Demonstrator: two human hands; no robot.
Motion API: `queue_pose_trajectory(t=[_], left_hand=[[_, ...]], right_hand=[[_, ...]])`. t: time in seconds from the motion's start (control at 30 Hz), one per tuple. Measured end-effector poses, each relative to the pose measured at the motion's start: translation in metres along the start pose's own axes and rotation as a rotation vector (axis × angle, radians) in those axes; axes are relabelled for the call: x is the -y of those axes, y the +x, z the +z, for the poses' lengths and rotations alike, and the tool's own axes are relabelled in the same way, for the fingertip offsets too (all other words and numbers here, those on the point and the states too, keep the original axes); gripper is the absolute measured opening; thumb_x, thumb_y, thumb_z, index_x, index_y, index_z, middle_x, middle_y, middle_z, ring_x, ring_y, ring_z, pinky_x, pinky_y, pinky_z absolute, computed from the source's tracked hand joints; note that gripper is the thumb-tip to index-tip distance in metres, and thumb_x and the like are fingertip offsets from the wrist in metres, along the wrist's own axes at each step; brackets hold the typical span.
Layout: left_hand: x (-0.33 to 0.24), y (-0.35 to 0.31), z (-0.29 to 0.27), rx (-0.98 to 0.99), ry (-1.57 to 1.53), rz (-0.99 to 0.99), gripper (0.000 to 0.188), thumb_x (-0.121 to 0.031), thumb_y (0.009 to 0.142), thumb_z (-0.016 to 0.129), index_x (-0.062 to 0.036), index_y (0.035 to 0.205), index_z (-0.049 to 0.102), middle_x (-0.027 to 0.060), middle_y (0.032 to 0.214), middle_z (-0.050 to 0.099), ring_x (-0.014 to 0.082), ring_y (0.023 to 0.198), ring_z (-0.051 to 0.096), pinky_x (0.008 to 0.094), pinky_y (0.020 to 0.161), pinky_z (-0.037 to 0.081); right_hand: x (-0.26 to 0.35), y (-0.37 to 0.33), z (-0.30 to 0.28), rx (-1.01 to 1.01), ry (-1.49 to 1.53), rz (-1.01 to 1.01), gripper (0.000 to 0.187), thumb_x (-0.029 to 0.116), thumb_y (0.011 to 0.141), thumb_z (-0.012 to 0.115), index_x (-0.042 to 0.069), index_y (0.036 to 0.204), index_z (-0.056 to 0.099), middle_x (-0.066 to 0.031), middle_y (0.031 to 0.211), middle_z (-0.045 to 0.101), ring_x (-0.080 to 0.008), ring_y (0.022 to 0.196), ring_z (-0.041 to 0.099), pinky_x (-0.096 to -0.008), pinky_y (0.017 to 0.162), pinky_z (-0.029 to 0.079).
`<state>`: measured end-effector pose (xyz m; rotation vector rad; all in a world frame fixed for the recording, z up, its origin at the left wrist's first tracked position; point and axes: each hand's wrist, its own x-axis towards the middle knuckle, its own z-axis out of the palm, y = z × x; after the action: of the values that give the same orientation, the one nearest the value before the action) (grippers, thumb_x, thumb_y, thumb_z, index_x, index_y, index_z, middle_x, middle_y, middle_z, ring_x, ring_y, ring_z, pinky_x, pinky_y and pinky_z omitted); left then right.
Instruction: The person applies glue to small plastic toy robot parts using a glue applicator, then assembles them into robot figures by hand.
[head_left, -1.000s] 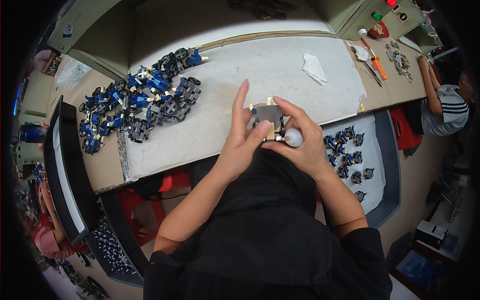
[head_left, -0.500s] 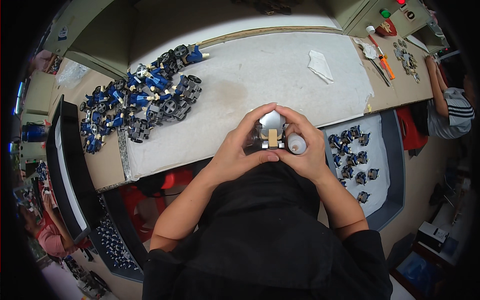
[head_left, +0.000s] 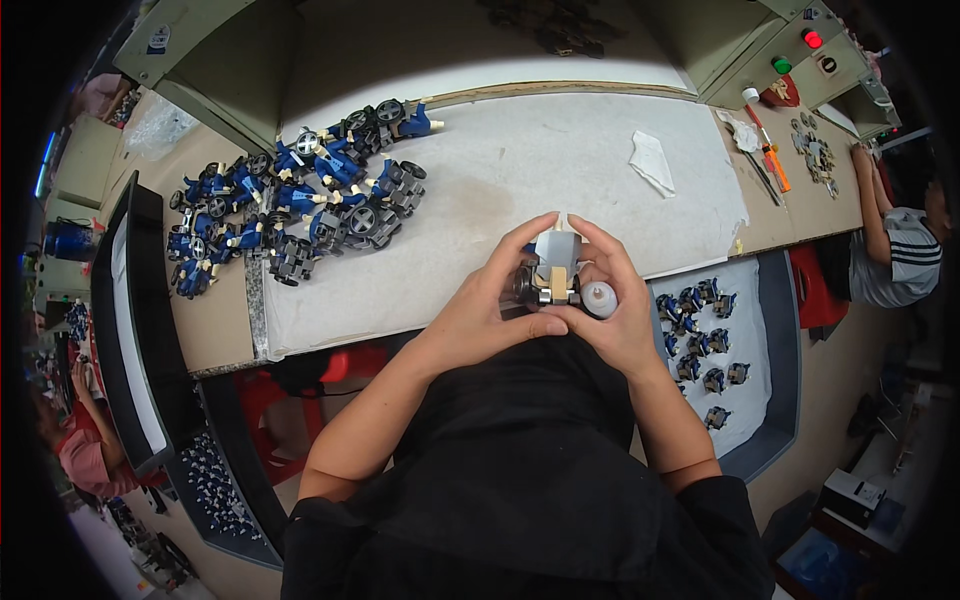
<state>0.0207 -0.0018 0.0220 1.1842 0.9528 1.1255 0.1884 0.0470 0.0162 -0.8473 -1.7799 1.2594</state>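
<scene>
Both hands are cupped around a small toy vehicle (head_left: 556, 268) with a grey panel, a tan block and dark wheels, held above the worktable's front edge. My left hand (head_left: 482, 318) grips its left side, thumb along the near side. From the right, my right hand (head_left: 628, 318) closes on it too. Tucked in that hand is a small whitish translucent bottle (head_left: 600, 299), its round end facing up. Fingers hide part of the toy. To the left on the table lies a heap of blue figures on grey wheeled toys (head_left: 300, 200).
White paper covers the worktable (head_left: 500, 150); a crumpled tissue (head_left: 652, 165) lies on it. Farther right are an orange-handled tool (head_left: 776, 168) and metal parts (head_left: 815, 155). A grey tray (head_left: 780, 400) at right holds several toys. A co-worker's arm (head_left: 872, 200) shows at far right.
The whole view has shifted slightly. The toy has tilted a little between my hands, and the bottle sits slightly lower beside it in my right hand.
</scene>
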Motion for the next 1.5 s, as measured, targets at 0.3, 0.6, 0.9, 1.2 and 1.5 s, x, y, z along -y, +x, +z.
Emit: queue_pose_trajectory(t=[0.3,0.6,0.9,1.2,1.5], left_hand=[[0.008,-0.009,-0.008,-0.088,0.252,0.258,0.069,-0.002,0.075,0.068,-0.0082,0.135,0.034,0.0104,0.120,0.050,0.0179,0.097,0.057,0.0296,0.080,0.048],[0.010,-0.043,-0.001,0.112,0.139,-0.005,0.056,0.003,0.078,0.060,-0.0053,0.130,0.041,0.0116,0.125,0.048,0.0190,0.108,0.052,0.0318,0.085,0.049],[0.043,-0.066,0.017,0.266,0.289,-0.091,0.052,-0.008,0.070,0.072,-0.0075,0.119,0.052,0.0096,0.098,0.057,0.0236,0.088,0.058,0.0325,0.076,0.046],[0.068,-0.073,0.024,0.330,0.320,-0.079,0.050,-0.008,0.074,0.068,-0.0075,0.119,0.048,0.0130,0.104,0.055,0.0283,0.093,0.057,0.0342,0.079,0.045],[0.061,-0.071,0.028,0.316,0.330,-0.185,0.048,-0.014,0.078,0.066,-0.0053,0.121,0.046,0.0130,0.107,0.053,0.0262,0.098,0.056,0.0335,0.085,0.043]], right_hand=[[0.016,-0.003,0.018,-0.054,0.551,0.229,0.061,0.000,0.072,0.068,0.004,0.125,0.038,-0.0090,0.096,0.057,-0.0079,0.075,0.054,-0.0189,0.058,0.045],[0.023,-0.009,-0.019,0.225,0.409,0.511,0.047,0.009,0.072,0.073,0.007,0.111,0.047,-0.0021,0.080,0.059,-0.0043,0.063,0.052,-0.0178,0.050,0.041],[-0.002,-0.063,-0.024,0.444,0.205,0.740,0.035,0.014,0.066,0.079,0.001,0.090,0.057,-0.0016,0.083,0.059,-0.0062,0.076,0.052,-0.0220,0.065,0.042],[-0.023,-0.092,-0.015,0.287,0.071,0.642,0.039,0.026,0.060,0.080,-0.001,0.080,0.062,-0.0107,0.072,0.063,-0.0185,0.067,0.059,-0.0298,0.063,0.044],[-0.022,-0.089,-0.018,0.330,0.189,0.826,0.034,0.014,0.066,0.080,0.000,0.089,0.059,-0.0014,0.080,0.059,-0.0065,0.073,0.053,-0.0217,0.065,0.042]])
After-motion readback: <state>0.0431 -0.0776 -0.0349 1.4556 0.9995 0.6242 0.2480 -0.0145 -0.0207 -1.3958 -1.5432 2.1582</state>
